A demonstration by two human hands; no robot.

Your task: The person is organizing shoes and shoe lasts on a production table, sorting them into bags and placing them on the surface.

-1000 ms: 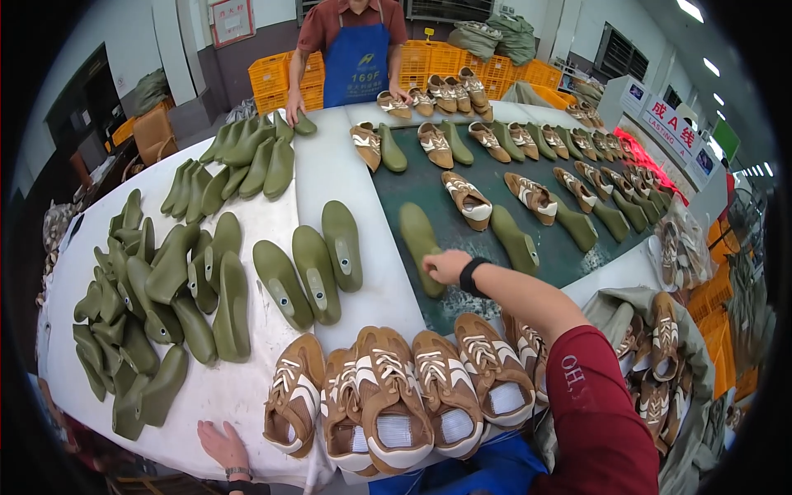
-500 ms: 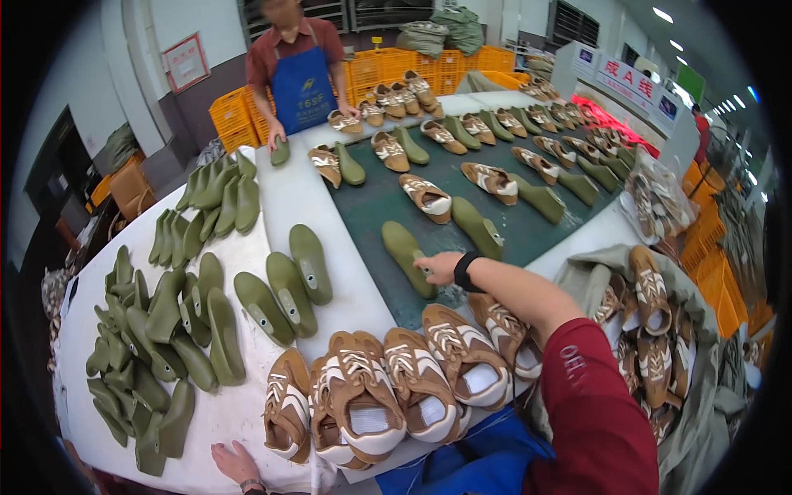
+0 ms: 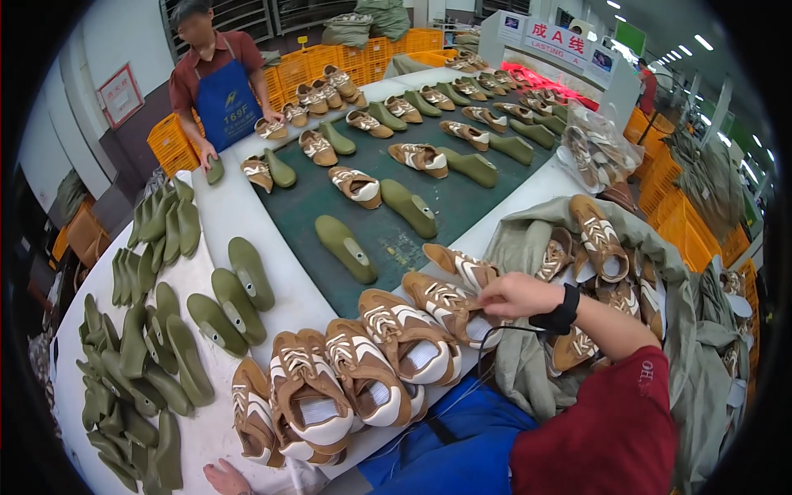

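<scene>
Right hand [image 3: 513, 294]: I see it reaching in from the lower right, black wristband [image 3: 563, 313] on the wrist, grip pinched on the rear edge of 1 brown-and-white shoe [image 3: 450, 307]. That shoe lies at the near right end of the dark green mat [image 3: 388, 239], touching the grey cloth sack [image 3: 528, 247] beside it.

Left hand [image 3: 224, 477]: only the fingers show at the bottom edge, resting on the white surface [image 3: 247, 223]; I cannot tell whether the grip is spread or closed.

Shoes, near row: I count about 6 brown-and-white shoes overlapping along the front edge, from the far-left shoe [image 3: 252, 412] up to the held one, plus 1 more shoe [image 3: 462, 266] just behind the hand.

Shoe forms, olive green: 1 form [image 3: 346, 247] alone on the mat near the row; 1 form [image 3: 408, 208] farther back beside a shoe [image 3: 355, 186]. 4 forms [image 3: 227, 301] stand loose on the white surface. The big pile of forms [image 3: 132, 371] at the left is too dense to count.

Sack: several shoes [image 3: 598, 239] inside, number unclear.

Far end of the mat: rows of shoes paired with forms. 1 person in a blue apron [image 3: 224, 103] stands there, one hand on a form [image 3: 214, 171]. Orange crates [image 3: 289, 74] sit behind.
</scene>
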